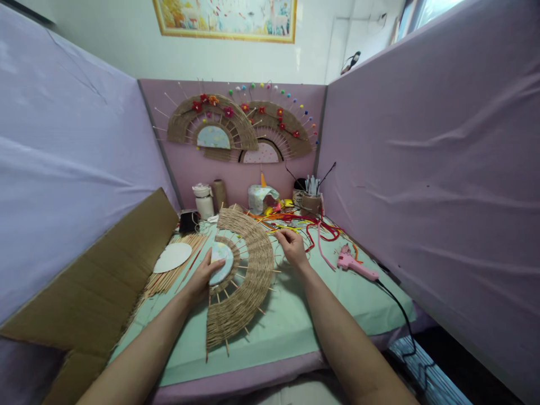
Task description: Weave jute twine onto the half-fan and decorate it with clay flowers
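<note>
A half-round woven twine fan (pixel 248 270) on wooden sticks lies on the green table cover (pixel 291 320). My left hand (pixel 205 275) rests on its pale half-disc centre (pixel 222 260), fingers pressed down flat. At the fan's right rim, my right hand (pixel 291 246) has its fingers curled in a pinch; what they hold is too small to make out.
A pink glue gun (pixel 354 264) with a black cord lies right of the fan. Coloured cords (pixel 307 225), a cup of tools (pixel 311 199) and a twine spool (pixel 219 194) crowd the back. Loose sticks (pixel 177 264), a white half-disc (pixel 172 257) and cardboard (pixel 101 287) sit left. Two finished fans (pixel 240 126) hang on the partition.
</note>
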The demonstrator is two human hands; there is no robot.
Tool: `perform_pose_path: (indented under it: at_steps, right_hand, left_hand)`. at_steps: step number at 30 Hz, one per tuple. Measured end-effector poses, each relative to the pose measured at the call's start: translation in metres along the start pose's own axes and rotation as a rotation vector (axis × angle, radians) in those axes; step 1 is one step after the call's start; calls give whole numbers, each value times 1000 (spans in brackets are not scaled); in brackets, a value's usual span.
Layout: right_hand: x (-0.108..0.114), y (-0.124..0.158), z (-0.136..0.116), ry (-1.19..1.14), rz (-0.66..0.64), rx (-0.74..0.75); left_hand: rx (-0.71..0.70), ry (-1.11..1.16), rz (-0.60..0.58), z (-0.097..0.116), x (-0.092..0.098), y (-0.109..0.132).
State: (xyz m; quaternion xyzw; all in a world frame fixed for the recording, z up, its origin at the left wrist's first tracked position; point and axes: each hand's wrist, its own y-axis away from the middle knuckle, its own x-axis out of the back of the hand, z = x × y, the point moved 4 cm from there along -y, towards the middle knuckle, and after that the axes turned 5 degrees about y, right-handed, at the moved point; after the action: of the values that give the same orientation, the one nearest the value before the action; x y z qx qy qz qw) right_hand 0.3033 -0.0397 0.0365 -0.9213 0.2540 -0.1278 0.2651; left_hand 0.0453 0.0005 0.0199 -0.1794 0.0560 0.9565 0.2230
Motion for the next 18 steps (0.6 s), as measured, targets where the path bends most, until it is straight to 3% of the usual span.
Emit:
perform_pose_path:
  at_steps: [10,18]
  right_hand:
    - [-11,0,14,-224,-131,-181]
    - [-13,3,10,-260,-100,-190]
  left_hand:
    - [32,91,-8,-1,11,-5]
    - [-12,100,-9,0,12,-8]
